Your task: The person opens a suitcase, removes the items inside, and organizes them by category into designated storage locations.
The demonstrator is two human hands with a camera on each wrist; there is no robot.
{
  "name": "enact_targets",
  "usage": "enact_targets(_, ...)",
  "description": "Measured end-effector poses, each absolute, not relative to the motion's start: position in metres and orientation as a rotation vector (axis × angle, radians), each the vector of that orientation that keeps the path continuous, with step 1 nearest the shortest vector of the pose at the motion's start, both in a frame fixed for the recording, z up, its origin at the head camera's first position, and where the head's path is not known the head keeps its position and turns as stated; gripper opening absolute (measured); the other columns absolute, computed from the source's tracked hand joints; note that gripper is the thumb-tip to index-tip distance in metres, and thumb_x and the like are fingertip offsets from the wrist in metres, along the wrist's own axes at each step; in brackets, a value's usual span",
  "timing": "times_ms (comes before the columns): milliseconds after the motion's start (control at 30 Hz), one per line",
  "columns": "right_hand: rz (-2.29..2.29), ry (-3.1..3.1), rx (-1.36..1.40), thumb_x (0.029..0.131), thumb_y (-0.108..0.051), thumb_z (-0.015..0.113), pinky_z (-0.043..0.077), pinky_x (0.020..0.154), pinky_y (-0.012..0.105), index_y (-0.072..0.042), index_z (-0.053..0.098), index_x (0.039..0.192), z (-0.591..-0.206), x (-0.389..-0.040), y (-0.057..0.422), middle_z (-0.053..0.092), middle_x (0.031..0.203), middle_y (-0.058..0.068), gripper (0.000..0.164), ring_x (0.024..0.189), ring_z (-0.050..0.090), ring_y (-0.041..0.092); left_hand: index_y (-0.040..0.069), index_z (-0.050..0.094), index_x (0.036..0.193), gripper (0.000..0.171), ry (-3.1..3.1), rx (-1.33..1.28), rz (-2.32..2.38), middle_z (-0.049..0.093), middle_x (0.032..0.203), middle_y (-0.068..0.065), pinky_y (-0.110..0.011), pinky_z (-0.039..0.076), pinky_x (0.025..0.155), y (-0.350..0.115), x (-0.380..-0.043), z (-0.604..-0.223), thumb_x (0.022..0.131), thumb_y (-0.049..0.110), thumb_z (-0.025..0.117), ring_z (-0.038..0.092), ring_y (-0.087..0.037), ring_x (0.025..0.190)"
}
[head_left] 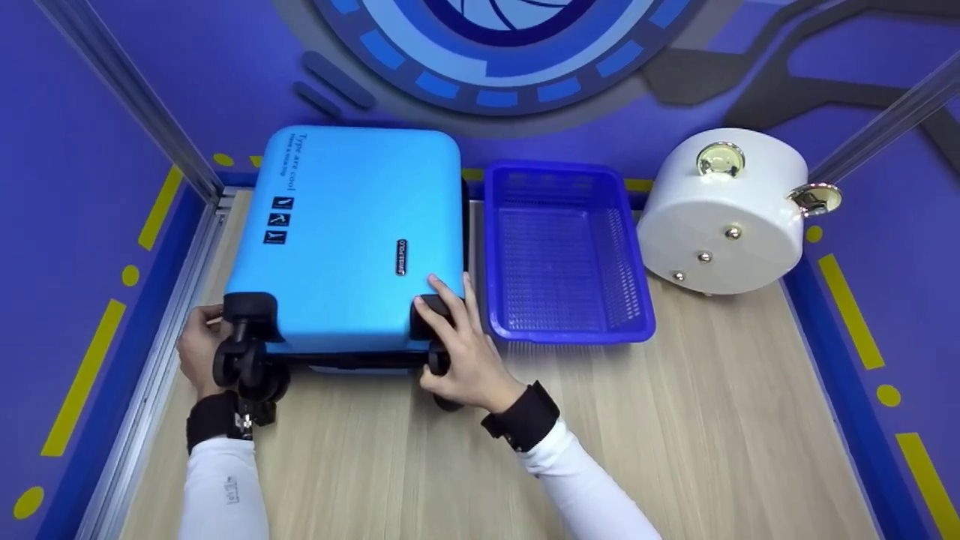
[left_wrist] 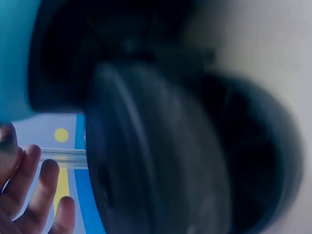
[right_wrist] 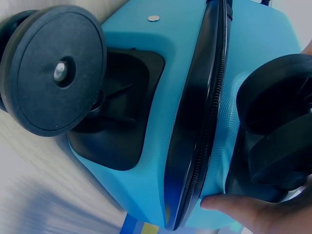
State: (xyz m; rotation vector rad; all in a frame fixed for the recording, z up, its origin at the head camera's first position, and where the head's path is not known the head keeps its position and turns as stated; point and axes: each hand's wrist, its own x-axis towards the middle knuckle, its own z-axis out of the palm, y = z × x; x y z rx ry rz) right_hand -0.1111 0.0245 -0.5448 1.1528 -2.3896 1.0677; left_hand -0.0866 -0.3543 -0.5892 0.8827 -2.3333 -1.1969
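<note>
A light blue hard-shell suitcase [head_left: 352, 217] lies flat, with its black caster wheels [head_left: 251, 367] facing me. My right hand [head_left: 469, 349] grips its near right corner, fingers spread over the top face and around the wheel mount. In the right wrist view the thumb [right_wrist: 234, 204] presses on the shell between the zipper [right_wrist: 209, 126] and a wheel. My left hand [head_left: 199, 349] is at the near left corner, partly hidden behind the wheels. The left wrist view shows its fingers [left_wrist: 46, 185] apart and loosely bent beside the shell, with a large blurred wheel [left_wrist: 156, 156] in front.
A blue plastic basket [head_left: 645, 330] stands just right of the suitcase. Farther right is a white drum-shaped object [head_left: 724, 255] with gold knobs and discs. Blue printed panels [head_left: 82, 150] and a metal rail [head_left: 161, 330] border the wood-look surface [head_left: 360, 465].
</note>
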Motion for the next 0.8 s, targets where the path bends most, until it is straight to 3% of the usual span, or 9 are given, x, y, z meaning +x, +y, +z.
enact_targets(100, 1.076, -2.393, 1.151, 0.069, -0.011, 0.073, 0.060, 0.082, 0.035, -0.006, 0.040, 0.157, -0.545, -0.110, 0.023, 0.021, 0.168, 0.020, 0.094, 0.150, 0.002, 0.064, 0.005, 0.068, 0.119, 0.032, -2.323, 0.889, -1.187, 0.074, 0.110, -0.024, -0.047, 0.046, 0.082, -0.361, -0.086, -0.591, 0.101, 0.030, 0.059, 0.063, -0.016, 0.087)
enact_targets(233, 1.079, -2.410, 1.146, 0.070, -0.012, 0.073, 0.058, 0.073, 0.028, -0.007, 0.039, 0.158, -0.544, -0.110, 0.023, 0.020, 0.169, 0.018, 0.094, 0.153, -0.003, 0.057, 0.004, 0.070, 0.113, 0.035, -2.237, 0.886, -1.194, 0.075, 0.103, -0.022, -0.035, 0.044, 0.074, -0.357, -0.081, -0.593, 0.098, 0.036, 0.066, 0.056, 0.004, 0.075)
enact_targets(300, 1.082, -2.411, 1.148, 0.070, -0.011, 0.075, 0.057, 0.071, 0.027, -0.007, 0.039, 0.159, -0.543, -0.110, 0.024, 0.019, 0.169, 0.018, 0.096, 0.154, -0.004, 0.057, 0.003, 0.070, 0.113, 0.035, -2.184, 0.871, -1.207, 0.075, 0.098, -0.014, -0.029, 0.042, 0.072, -0.353, -0.074, -0.594, 0.097, 0.035, 0.069, 0.054, 0.011, 0.072)
enact_targets(433, 1.091, -2.394, 1.152, 0.070, -0.010, 0.076, 0.054, 0.065, 0.025, -0.007, 0.037, 0.159, -0.543, -0.110, 0.025, 0.019, 0.169, 0.019, 0.097, 0.152, -0.002, 0.059, 0.000, 0.066, 0.122, 0.030, -2.097, 0.788, -1.233, 0.070, 0.103, 0.005, -0.020, 0.041, 0.072, -0.342, -0.057, -0.598, 0.097, 0.018, 0.071, 0.057, 0.009, 0.076)
enact_targets(533, 1.090, -2.383, 1.156, 0.070, -0.009, 0.075, 0.051, 0.061, 0.023, -0.006, 0.037, 0.158, -0.543, -0.111, 0.025, 0.020, 0.169, 0.020, 0.096, 0.151, -0.001, 0.062, -0.001, 0.062, 0.127, 0.037, -2.068, 0.760, -1.219, 0.068, 0.114, 0.005, -0.018, 0.042, 0.075, -0.332, -0.041, -0.598, 0.093, 0.007, 0.074, 0.058, 0.006, 0.082)
enact_targets(633, 1.089, -2.382, 1.153, 0.070, -0.009, 0.075, 0.049, 0.061, 0.021, -0.006, 0.037, 0.158, -0.543, -0.111, 0.024, 0.020, 0.169, 0.020, 0.095, 0.151, -0.001, 0.061, 0.000, 0.060, 0.130, 0.040, -2.044, 0.804, -1.200, 0.066, 0.121, 0.001, -0.017, 0.043, 0.076, -0.320, -0.023, -0.591, 0.093, 0.007, 0.073, 0.059, 0.004, 0.088)
enact_targets(800, 1.099, -2.379, 1.148, 0.069, -0.008, 0.078, 0.051, 0.060, 0.023, -0.006, 0.038, 0.158, -0.545, -0.110, 0.023, 0.020, 0.169, 0.020, 0.098, 0.151, 0.000, 0.062, -0.002, 0.057, 0.133, 0.038, -1.901, 0.852, -1.150, 0.056, 0.122, 0.013, -0.020, 0.044, 0.084, -0.294, 0.002, -0.572, 0.095, 0.001, 0.063, 0.059, 0.002, 0.096)
